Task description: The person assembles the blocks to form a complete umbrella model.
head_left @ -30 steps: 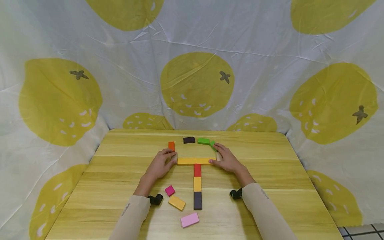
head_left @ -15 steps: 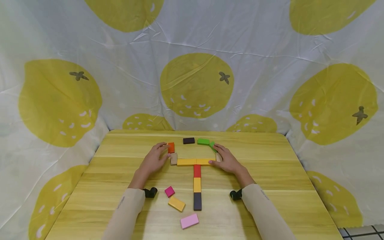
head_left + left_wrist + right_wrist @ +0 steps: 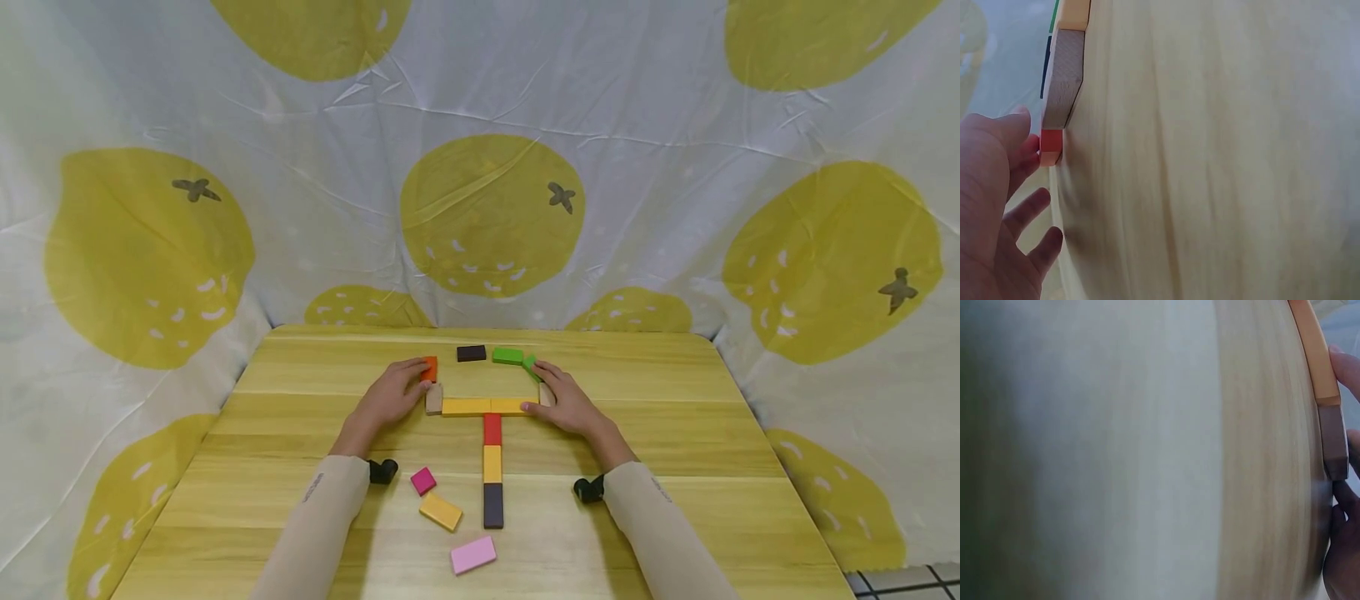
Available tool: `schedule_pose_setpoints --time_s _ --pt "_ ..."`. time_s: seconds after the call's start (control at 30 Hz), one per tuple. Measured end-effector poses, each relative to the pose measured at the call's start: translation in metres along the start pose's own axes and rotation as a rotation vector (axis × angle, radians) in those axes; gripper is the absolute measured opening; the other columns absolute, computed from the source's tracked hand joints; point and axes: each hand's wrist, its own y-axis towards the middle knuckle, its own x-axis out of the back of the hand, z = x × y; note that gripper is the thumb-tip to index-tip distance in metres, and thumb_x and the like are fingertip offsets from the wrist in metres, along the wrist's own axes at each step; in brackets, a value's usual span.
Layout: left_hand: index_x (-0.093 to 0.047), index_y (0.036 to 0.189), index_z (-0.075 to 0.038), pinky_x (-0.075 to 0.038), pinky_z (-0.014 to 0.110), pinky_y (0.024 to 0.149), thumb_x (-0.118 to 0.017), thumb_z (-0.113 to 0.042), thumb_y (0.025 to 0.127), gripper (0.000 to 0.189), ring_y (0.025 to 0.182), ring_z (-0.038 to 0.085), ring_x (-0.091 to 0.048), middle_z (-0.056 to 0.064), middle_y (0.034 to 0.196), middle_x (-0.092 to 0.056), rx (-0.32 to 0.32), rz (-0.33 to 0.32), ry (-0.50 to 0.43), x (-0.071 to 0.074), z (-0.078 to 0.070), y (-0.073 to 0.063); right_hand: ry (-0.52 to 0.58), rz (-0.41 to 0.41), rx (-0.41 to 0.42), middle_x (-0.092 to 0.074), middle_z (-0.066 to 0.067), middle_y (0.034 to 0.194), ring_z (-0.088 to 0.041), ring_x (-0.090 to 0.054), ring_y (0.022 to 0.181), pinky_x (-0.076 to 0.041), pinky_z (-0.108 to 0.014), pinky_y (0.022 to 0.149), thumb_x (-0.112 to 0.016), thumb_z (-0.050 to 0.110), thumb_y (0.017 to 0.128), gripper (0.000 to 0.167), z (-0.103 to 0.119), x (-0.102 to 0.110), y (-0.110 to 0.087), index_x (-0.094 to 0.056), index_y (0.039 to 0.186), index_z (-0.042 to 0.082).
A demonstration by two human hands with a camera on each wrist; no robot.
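Observation:
My left hand [image 3: 392,395] touches the orange block [image 3: 431,367], its fingers over the block's left side. The thumb lies beside the plain wooden block [image 3: 434,400]; in the left wrist view, the thumb and fingers stand apart near the orange block [image 3: 1051,147]. My right hand [image 3: 567,403] spreads across the arc's right side. Its fingers rest by the small green block [image 3: 529,365] and its thumb on the right yellow block [image 3: 510,406]. Partly under that hand is another plain wooden block [image 3: 546,395]. The left yellow block [image 3: 465,407] lies end to end with the right one.
A black block [image 3: 471,353] and a longer green block [image 3: 507,356] lie at the back. Red [image 3: 492,429], yellow [image 3: 492,464] and dark [image 3: 492,506] blocks form a stem. Loose magenta [image 3: 423,481], yellow [image 3: 441,512] and pink [image 3: 473,555] blocks lie nearer.
My left hand has left the plain wooden block, moved back and left, then come to the orange block. The right hand has stayed in place.

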Motion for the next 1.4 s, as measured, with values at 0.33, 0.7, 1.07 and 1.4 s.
schedule_pose_setpoints --time_s 0.33,0.7,1.07,1.4 --pt "-0.055 0.148 -0.002 -0.036 0.06 0.119 -0.052 -0.028 0.109 0.047 0.145 0.044 -0.041 0.02 0.157 -0.047 0.018 -0.066 -0.016 -0.006 0.0 0.01 0.007 0.001 -0.009 -0.026 -0.005 0.171 -0.038 -0.025 0.156 -0.028 -0.061 0.123 -0.072 0.052 0.093 0.089 0.0 -0.001 0.0 -0.033 0.163 0.013" --pt "-0.061 0.142 -0.002 -0.037 0.059 0.118 -0.059 -0.019 0.105 0.041 0.139 0.045 -0.049 0.019 0.149 -0.057 0.001 -0.081 -0.042 -0.005 0.002 0.028 0.014 0.006 -0.02 -0.025 -0.004 0.171 -0.037 -0.024 0.157 -0.027 -0.061 0.124 -0.072 0.052 0.092 0.089 -0.001 -0.002 0.001 -0.033 0.163 0.014" --pt "-0.064 0.141 -0.007 -0.039 0.058 0.117 -0.061 -0.016 0.104 0.038 0.137 0.043 -0.053 0.016 0.146 -0.061 -0.011 -0.036 -0.062 -0.005 -0.003 0.035 0.021 0.007 -0.02 -0.024 -0.004 0.171 -0.037 -0.024 0.157 -0.027 -0.061 0.124 -0.072 0.054 0.092 0.09 -0.002 -0.003 0.001 -0.032 0.163 0.015" --pt "-0.064 0.141 -0.009 -0.04 0.056 0.118 -0.06 -0.016 0.105 0.037 0.139 0.041 -0.052 0.014 0.146 -0.061 0.015 -0.022 -0.085 -0.008 -0.008 0.036 0.005 0.003 -0.021 -0.025 -0.004 0.171 -0.036 -0.024 0.157 -0.027 -0.06 0.124 -0.072 0.054 0.092 0.09 -0.003 -0.002 0.001 -0.032 0.163 0.015"
